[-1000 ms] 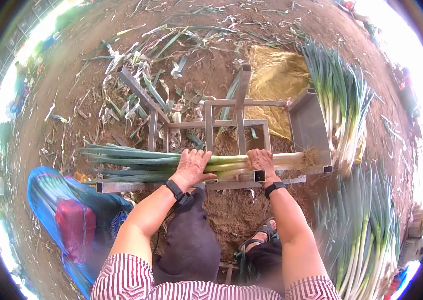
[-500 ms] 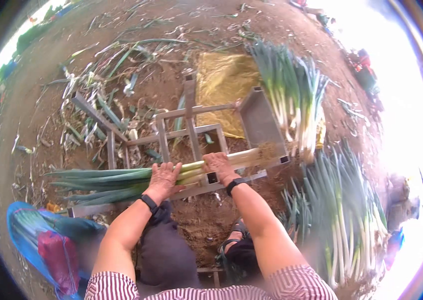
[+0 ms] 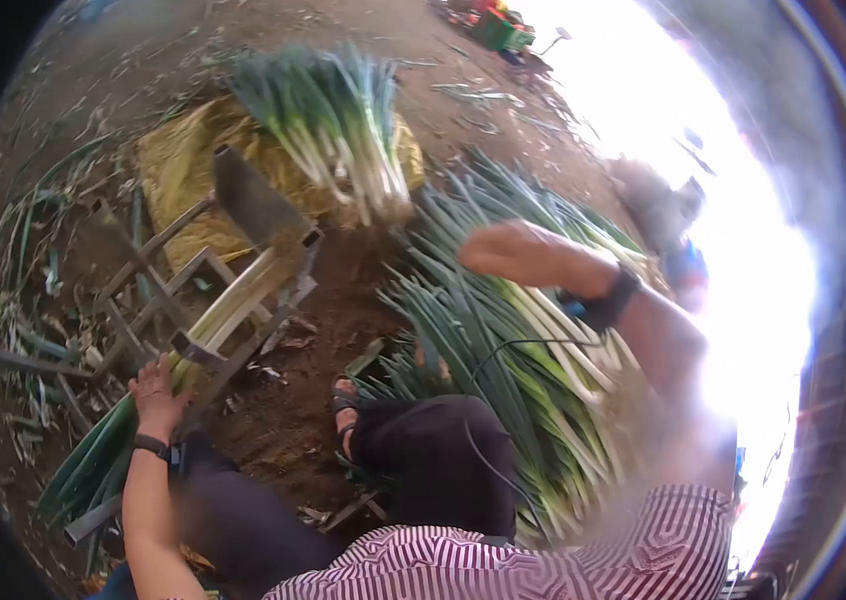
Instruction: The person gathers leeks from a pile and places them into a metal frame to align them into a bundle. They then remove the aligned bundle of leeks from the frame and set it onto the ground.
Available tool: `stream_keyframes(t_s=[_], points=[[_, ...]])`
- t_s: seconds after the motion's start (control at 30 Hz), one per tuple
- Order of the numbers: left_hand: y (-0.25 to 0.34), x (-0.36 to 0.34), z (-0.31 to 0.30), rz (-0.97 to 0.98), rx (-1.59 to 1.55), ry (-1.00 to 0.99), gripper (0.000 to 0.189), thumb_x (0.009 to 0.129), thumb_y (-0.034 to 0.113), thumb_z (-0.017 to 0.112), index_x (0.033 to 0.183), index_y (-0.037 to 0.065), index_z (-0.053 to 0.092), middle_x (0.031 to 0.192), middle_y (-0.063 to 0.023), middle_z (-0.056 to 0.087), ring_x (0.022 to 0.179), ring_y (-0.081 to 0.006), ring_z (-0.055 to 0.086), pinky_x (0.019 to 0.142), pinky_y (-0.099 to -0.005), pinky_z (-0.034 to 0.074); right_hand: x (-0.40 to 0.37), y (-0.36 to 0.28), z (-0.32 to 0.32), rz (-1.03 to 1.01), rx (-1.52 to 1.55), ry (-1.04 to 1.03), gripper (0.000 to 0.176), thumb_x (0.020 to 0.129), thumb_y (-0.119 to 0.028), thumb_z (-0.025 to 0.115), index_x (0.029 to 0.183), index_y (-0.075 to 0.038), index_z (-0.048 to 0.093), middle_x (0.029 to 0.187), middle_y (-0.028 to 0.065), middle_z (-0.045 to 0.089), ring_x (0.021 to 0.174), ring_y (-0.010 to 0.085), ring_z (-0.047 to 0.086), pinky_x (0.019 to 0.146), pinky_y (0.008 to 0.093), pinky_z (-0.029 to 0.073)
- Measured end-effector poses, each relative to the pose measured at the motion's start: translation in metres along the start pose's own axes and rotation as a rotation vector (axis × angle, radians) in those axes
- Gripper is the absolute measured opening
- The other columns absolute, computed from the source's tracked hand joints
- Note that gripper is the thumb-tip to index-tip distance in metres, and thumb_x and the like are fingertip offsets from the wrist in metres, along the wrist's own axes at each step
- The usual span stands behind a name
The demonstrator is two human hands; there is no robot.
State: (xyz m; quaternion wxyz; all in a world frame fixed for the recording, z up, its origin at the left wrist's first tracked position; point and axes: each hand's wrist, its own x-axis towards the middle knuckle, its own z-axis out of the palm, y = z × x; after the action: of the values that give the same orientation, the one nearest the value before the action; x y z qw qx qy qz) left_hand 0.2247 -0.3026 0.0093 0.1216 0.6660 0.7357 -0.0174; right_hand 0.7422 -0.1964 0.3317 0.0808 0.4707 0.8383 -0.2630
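A bundle of long leeks (image 3: 233,300) lies along a grey metal frame (image 3: 248,205) on the dirt, white ends against the frame's end plate. My left hand (image 3: 158,390) rests on the bundle's green part and holds it down. My right hand (image 3: 493,250) is stretched out to the right, above a big pile of loose leeks (image 3: 503,370). It is blurred, nothing shows in it, and its fingers cannot be made out. Both wrists wear black bands.
Another heap of leeks (image 3: 333,130) lies on a yellow sack (image 3: 178,160) behind the frame. Leek trimmings litter the soil at left (image 3: 13,330). My sandalled foot (image 3: 343,400) is between the frame and the pile. Strong glare fills the right side.
My head has turned to the right. My right hand has left the bundle on the frame and swung out over the pile at right. My left hand has stayed on the bundle.
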Motion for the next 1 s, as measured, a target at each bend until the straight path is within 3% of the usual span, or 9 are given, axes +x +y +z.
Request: stream_keyframes(t_s=[0.1, 0.17, 0.27, 0.43, 0.57, 0.6, 0.7, 0.8, 1.0], points=[[-0.015, 0.007, 0.026, -0.02, 0.057, 0.005, 0.087, 0.074, 0.04, 0.072, 0.146, 0.016, 0.031, 0.139, -0.0144, 0.044, 0.131, -0.0338, 0.038, 0.109, -0.0544, 0.023, -0.11, 0.024, 0.047, 0.519, 0.046, -0.077, 0.03, 0.093, -0.031, 0.054, 0.104, -0.006, 0.067, 0.098, 0.0136, 0.068, 0.089, 0.0287, 0.064, 0.082, 0.0402, 0.05], [0.001, 0.005, -0.002, -0.064, 0.047, -0.165, 0.085, 0.079, 0.044, 0.067, 0.148, 0.018, 0.026, 0.147, -0.0181, 0.034, 0.138, -0.036, 0.029, 0.112, -0.0568, 0.018, -0.174, 0.063, 0.128, 0.594, 0.073, -0.124, 0.031, 0.092, -0.03, 0.055, 0.107, -0.005, 0.066, 0.1, 0.0165, 0.068, 0.092, 0.0309, 0.063, 0.084, 0.04, 0.049], [-0.009, 0.01, 0.013, -0.031, 0.097, -0.108, 0.086, 0.079, 0.045, 0.067, 0.149, 0.019, 0.025, 0.143, -0.0173, 0.038, 0.135, -0.0353, 0.033, 0.11, -0.0571, 0.021, -0.262, 0.09, 0.252, 0.645, 0.234, -0.099, 0.031, 0.085, -0.029, 0.06, 0.102, -0.003, 0.068, 0.1, 0.0194, 0.068, 0.093, 0.0362, 0.063, 0.083, 0.0425, 0.048], [-0.009, 0.014, 0.016, -0.002, 0.12, -0.068, 0.09, 0.077, 0.042, 0.07, 0.15, 0.017, 0.023, 0.14, -0.0158, 0.04, 0.131, -0.0347, 0.036, 0.111, -0.0553, 0.02, -0.361, 0.088, 0.385, 0.971, 0.41, 0.06, 0.054, 0.08, -0.019, 0.07, 0.127, -0.003, 0.052, 0.123, 0.0248, 0.057, 0.113, 0.0378, 0.056, 0.094, 0.0434, 0.046], [-0.007, 0.018, 0.016, -0.049, 0.176, -0.117, 0.088, 0.081, 0.046, 0.067, 0.15, 0.018, 0.021, 0.141, -0.017, 0.039, 0.132, -0.0353, 0.036, 0.111, -0.0547, 0.02, -0.381, 0.071, 0.428, 1.061, 0.385, 0.091, 0.064, 0.077, -0.021, 0.076, 0.13, -0.003, 0.044, 0.123, 0.0254, 0.056, 0.112, 0.0397, 0.056, 0.093, 0.0452, 0.046], [-0.012, 0.02, 0.02, -0.04, 0.181, -0.106, 0.088, 0.081, 0.046, 0.066, 0.151, 0.018, 0.021, 0.141, -0.0171, 0.039, 0.132, -0.0355, 0.036, 0.111, -0.0546, 0.021, -0.365, 0.054, 0.41, 1.148, 0.333, 0.022, 0.058, 0.076, -0.023, 0.077, 0.121, -0.002, 0.046, 0.118, 0.0252, 0.057, 0.11, 0.0406, 0.055, 0.091, 0.0459, 0.046], [-0.023, 0.024, 0.029, -0.038, 0.196, -0.088, 0.089, 0.081, 0.048, 0.065, 0.151, 0.019, 0.019, 0.142, -0.0172, 0.038, 0.132, -0.0361, 0.036, 0.11, -0.0547, 0.021, -0.376, 0.061, 0.443, 0.979, 0.22, 0.277, 0.055, 0.075, -0.025, 0.079, 0.114, -0.001, 0.048, 0.113, 0.0244, 0.057, 0.105, 0.0413, 0.054, 0.087, 0.0459, 0.046], [-0.022, 0.026, 0.031, -0.059, 0.202, -0.103, 0.09, 0.081, 0.048, 0.066, 0.151, 0.02, 0.017, 0.142, -0.0174, 0.038, 0.132, -0.0366, 0.036, 0.11, -0.0552, 0.023, -0.383, 0.065, 0.442, 0.992, 0.329, 0.25, 0.055, 0.074, -0.026, 0.08, 0.112, -0.002, 0.049, 0.107, 0.0217, 0.056, 0.098, 0.0382, 0.055, 0.084, 0.042, 0.046], [-0.026, 0.025, 0.033, -0.047, 0.169, -0.075, 0.091, 0.079, 0.045, 0.068, 0.151, 0.021, 0.018, 0.143, -0.0178, 0.038, 0.132, -0.0365, 0.036, 0.108, -0.0562, 0.024, -0.371, 0.055, 0.395, 0.953, 0.652, 0.31, 0.053, 0.075, -0.029, 0.079, 0.109, 0.0, 0.05, 0.097, 0.0121, 0.056, 0.089, 0.0207, 0.054, 0.079, 0.0335, 0.045]])
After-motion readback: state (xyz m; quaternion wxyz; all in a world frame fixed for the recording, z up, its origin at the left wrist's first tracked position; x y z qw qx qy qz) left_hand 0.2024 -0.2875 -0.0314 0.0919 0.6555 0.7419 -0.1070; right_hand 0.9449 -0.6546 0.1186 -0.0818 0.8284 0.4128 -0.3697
